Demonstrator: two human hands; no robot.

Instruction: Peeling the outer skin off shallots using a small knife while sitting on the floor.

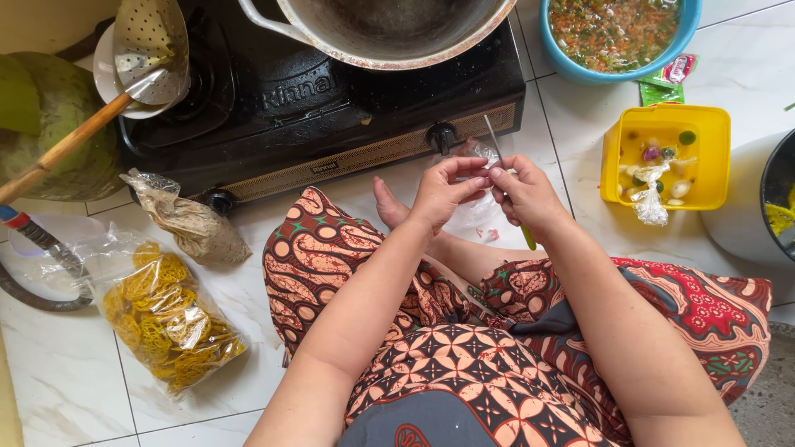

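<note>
A person sits on the white tiled floor (58, 389), near a black stove (331, 99). Both hands meet in front of the stove, above the person's bare foot (387, 205).

The left hand (443, 192) pinches a small clear plastic packet (483, 152). Its fingers (474, 175) are close together, holding the packet's edge. The right hand (530, 199) holds a thin knife (497, 145) with a green handle; the handle end pokes out below the hand. Its fingers are curled shut around the knife. The blade points up and touches the packet, or is very close to it.

The packet looks very light, thin and soft. It probably crinkles and bends easily. It may be slippery, so a firm pinch at the edge seems best, with fingertips kept away from the blade. What is inside is too small to tell.

The knife looks stiff and sharp. It is safest to hold by the handle.

To the right sits a yellow box (712, 157) with small packets inside. Far right is a blue bowl (691, 21) of chopped food. On the left lie a bag of yellow crackers (166, 319) and a smaller bag (192, 223). A big pot (389, 37) sits on the stove, and a ladle with holes (145, 45) rests at the far left.
</note>
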